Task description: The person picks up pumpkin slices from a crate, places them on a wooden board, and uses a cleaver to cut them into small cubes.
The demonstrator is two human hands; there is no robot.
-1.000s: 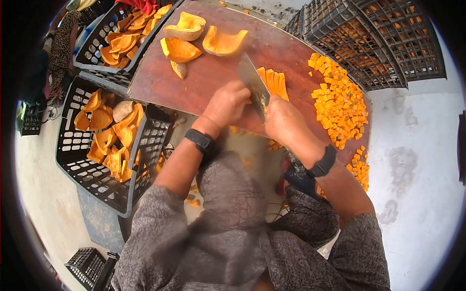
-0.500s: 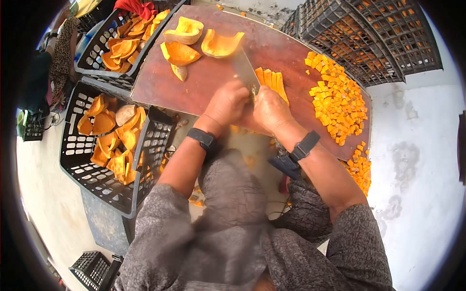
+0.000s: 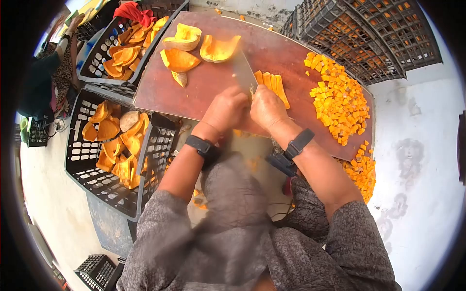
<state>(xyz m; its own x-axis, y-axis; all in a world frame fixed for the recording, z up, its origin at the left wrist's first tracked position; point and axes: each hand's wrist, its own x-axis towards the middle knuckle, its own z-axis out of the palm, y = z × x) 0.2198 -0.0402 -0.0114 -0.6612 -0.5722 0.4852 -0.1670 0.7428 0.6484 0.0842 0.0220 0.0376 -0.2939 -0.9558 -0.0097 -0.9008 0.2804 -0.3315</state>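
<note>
My right hand (image 3: pixel 268 107) is wrapped round the handle of a large knife (image 3: pixel 247 72). Its wide blade points away from me over the reddish-brown board (image 3: pixel 213 92). Close beside the blade, my left hand (image 3: pixel 228 109) is closed and slightly blurred; what its fingers hold, if anything, is hidden. Just right of the blade lie several orange pumpkin strips (image 3: pixel 273 86), side by side. Large curved pumpkin pieces (image 3: pixel 219 48) rest at the board's far left. A heap of diced pumpkin (image 3: pixel 337 104) covers the right end of the board.
Black plastic crates with pumpkin pieces stand at the left, one near (image 3: pixel 104 182) and one farther back (image 3: pixel 92 68) with a red cloth (image 3: pixel 135 13). Stacked crates (image 3: pixel 359 39) rise behind the board against a white wall. More cubes (image 3: pixel 360 172) are heaped below its right edge. Another person (image 3: pixel 48 80) is at far left.
Both hands and the knife have shifted very slightly to the left. The pumpkin strips and the diced heap look the same. At far left, the other person's arm has come into view.
</note>
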